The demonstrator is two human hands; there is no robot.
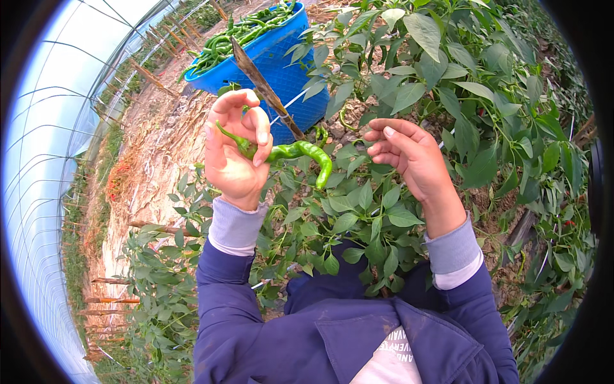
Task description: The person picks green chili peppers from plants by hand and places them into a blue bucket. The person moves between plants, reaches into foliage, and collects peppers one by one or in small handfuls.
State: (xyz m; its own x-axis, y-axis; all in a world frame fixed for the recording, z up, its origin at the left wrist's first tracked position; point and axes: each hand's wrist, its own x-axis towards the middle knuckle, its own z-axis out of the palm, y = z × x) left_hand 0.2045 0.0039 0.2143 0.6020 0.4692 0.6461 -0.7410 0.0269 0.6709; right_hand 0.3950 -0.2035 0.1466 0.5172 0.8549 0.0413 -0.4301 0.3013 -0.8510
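A long, curled green chili pepper (314, 152) lies across the palm of my left hand (230, 163), its stem sticking out on the left. The fingers curl loosely over it, and its hooked tip hangs out to the right. My right hand (415, 161) is raised among the pepper leaves, with nothing visible in it. Its fingers are half bent, and the thumb is close to the index finger. Below and between the hands grow leafy pepper plants (345, 204). More green peppers (321, 136) are partly visible near the ground beyond the held one.
A blue basket (288, 62) heaped with green peppers (225, 43) stands ahead. A slanting wooden stake (261, 81) and white string (297, 97) cross in front of it. Taller pepper plants (446, 72) crowd the right. Plastic greenhouse sheeting (43, 144) arches along the left.
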